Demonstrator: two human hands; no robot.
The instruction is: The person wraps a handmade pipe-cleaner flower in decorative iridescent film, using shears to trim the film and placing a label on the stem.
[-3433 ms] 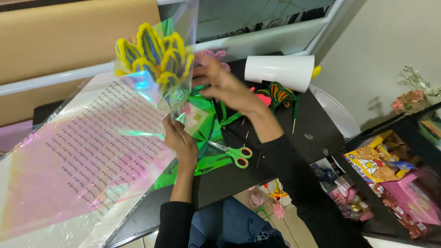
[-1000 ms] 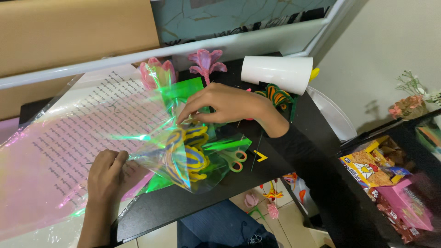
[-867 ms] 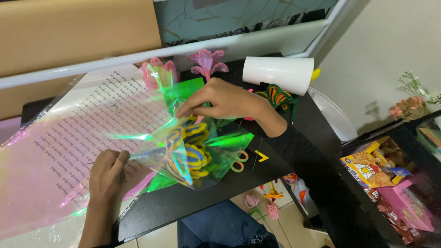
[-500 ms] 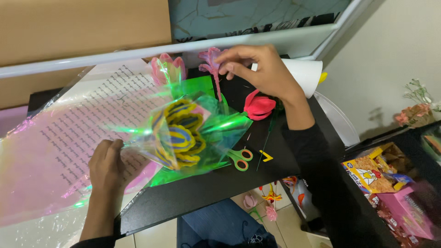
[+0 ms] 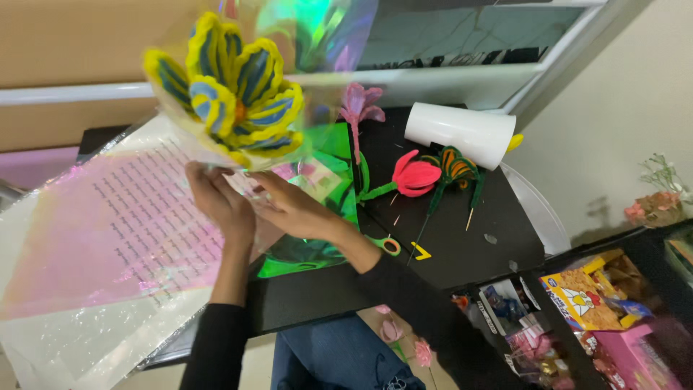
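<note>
A large yellow-and-blue pipe-cleaner flower (image 5: pixel 231 90) is raised upright above the black table (image 5: pixel 462 245), with clear iridescent wrap (image 5: pixel 317 36) curling around and above it. My left hand (image 5: pixel 216 198) grips the wrapped base of the flower from the left. My right hand (image 5: pixel 296 206) closes on the same base from the right, fingers touching the left hand. A green iridescent sheet (image 5: pixel 336 166) lies on the table behind my hands.
A pink printed iridescent sheet (image 5: pixel 108 238) covers the table's left. A pink flower (image 5: pixel 357 108), a red tulip (image 5: pixel 415 177), a green-orange flower (image 5: pixel 455 170), green-handled scissors (image 5: pixel 386 245) and a white paper roll (image 5: pixel 462 133) lie right. Boxes of supplies (image 5: pixel 585 303) sit lower right.
The flower lay low on the table half a second ago with my right hand reaching to the far pink flower. Now both hands hold its base and it stands lifted high.
</note>
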